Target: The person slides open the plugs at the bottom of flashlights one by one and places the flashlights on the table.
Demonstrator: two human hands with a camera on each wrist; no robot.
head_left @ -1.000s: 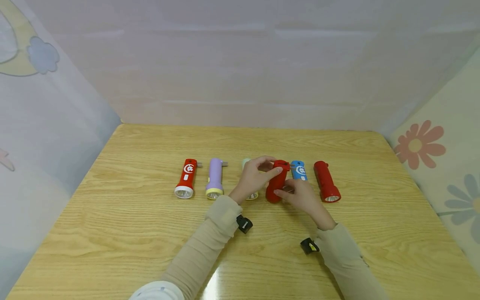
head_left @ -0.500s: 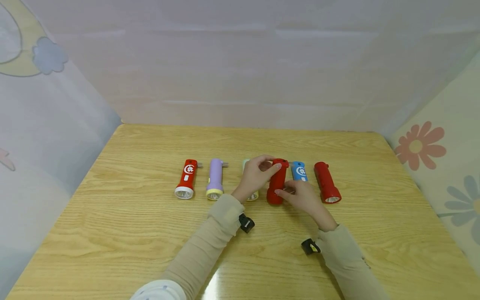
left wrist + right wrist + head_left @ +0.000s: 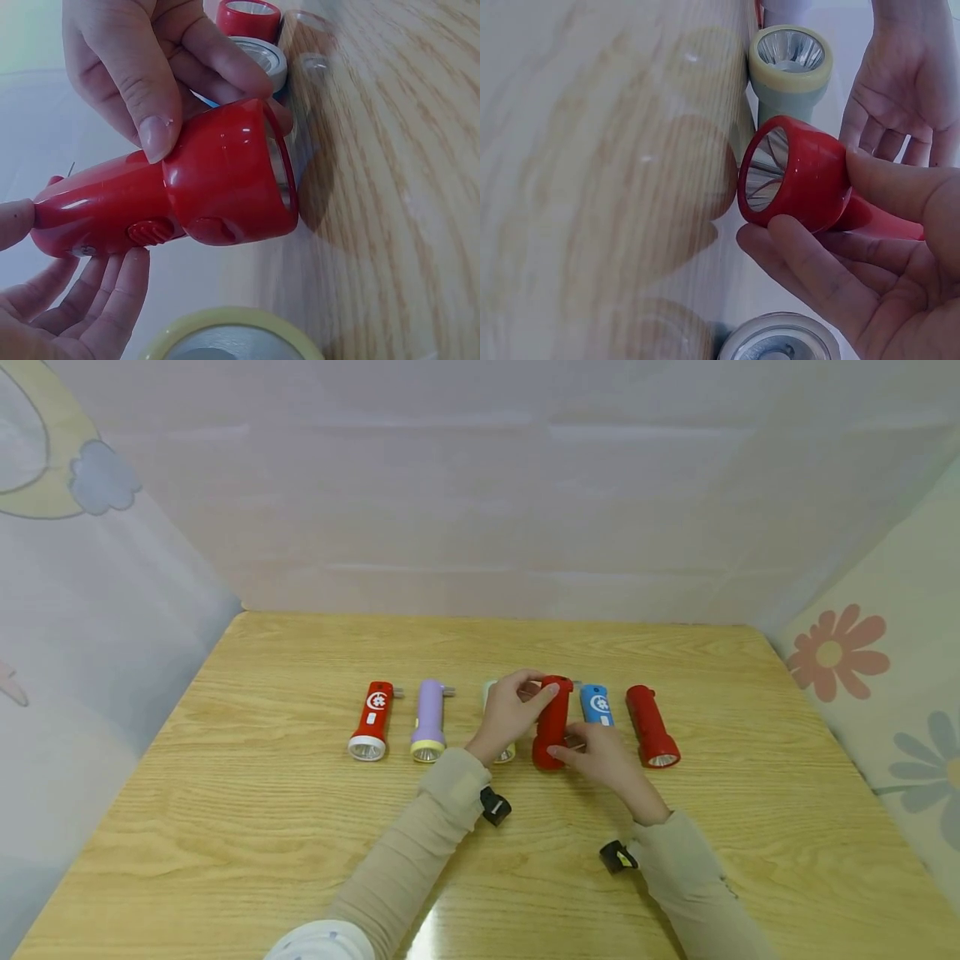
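Note:
Both hands hold a red flashlight (image 3: 552, 727) near the middle of the row. My left hand (image 3: 510, 714) pinches its tail end, with the thumb on the near side and fingers behind. Around the lamp head are the thumb and fingers of my right hand (image 3: 606, 762). In the left wrist view, the flashlight (image 3: 225, 172) has its ribbed switch facing down and its lens toward the wooden table. The right wrist view shows the shiny reflector inside the red rim (image 3: 810, 176), very close to the tabletop; contact is hard to tell. Metal prongs stick out by the tail.
To the left lie a red-and-white flashlight (image 3: 372, 720), a purple one (image 3: 430, 714) and a pale green one with a yellow rim (image 3: 791, 71), partly behind my left hand. A blue flashlight (image 3: 597, 703) and another red one (image 3: 652, 725) lie to the right on the table (image 3: 300, 843).
The held red flashlight has turned slightly, its tail shifting a little left and standing a bit more upright. Both hands keep their hold, and the other flashlights stay in place.

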